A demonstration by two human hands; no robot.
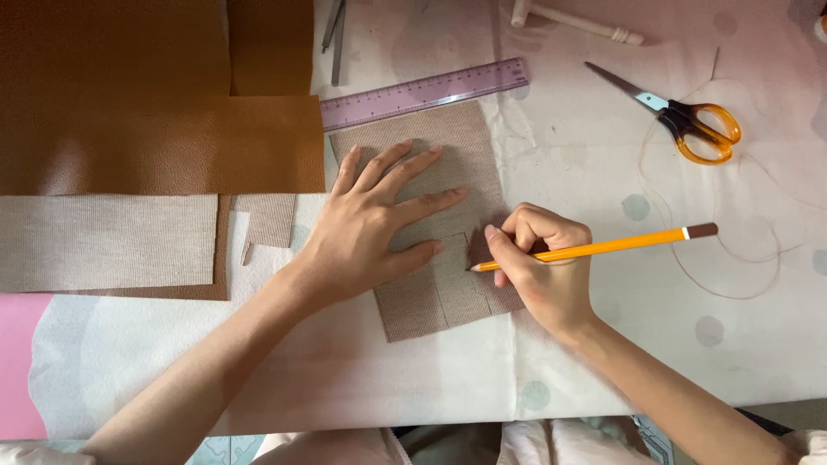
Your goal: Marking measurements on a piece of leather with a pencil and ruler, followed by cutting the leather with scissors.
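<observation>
My left hand (372, 222) lies flat with fingers spread on a beige ribbed fabric piece (431, 301), pressing it to the table. My right hand (544, 267) grips an orange pencil (603, 248) whose tip touches the fabric near its middle, where faint pencil lines show. The pencil's brown end points right. A clear purple ruler (424, 92) lies just beyond the fabric's far edge.
Brown leather sheets (155, 95) and a pale ribbed fabric panel (103, 241) lie at the left. Orange-handled scissors (680, 116) and a loop of thread (741, 258) are at the right. A wooden tool (573, 19) sits at the far edge. A pink sheet (17, 362) is near left.
</observation>
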